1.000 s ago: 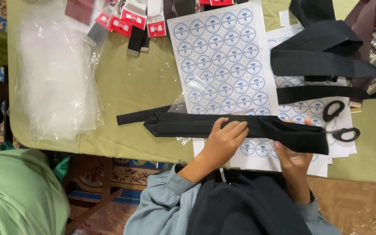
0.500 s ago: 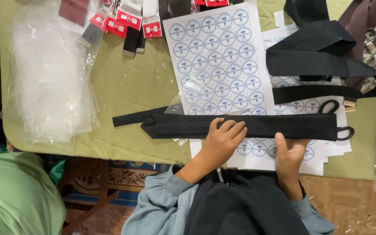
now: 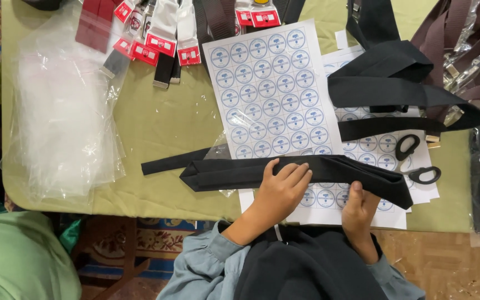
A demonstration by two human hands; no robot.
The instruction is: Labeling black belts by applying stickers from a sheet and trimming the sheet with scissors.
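Lying lower centre across the sticker sheets (image 3: 273, 94) on the green surface (image 3: 156, 122), the folded black necktie (image 3: 306, 169) looks soft, light and limp, best taken at its folded ends; left hand (image 3: 283, 186) pressed flat on it, right hand (image 3: 358, 204) pinching its wide end.

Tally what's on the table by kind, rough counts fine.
Black tie under both hands: 1
Scissors: 1
Top sticker sheet: 1
Clear bag pile: 1
Red-tagged packaged ties: about 6, some cut off
Total: about 10
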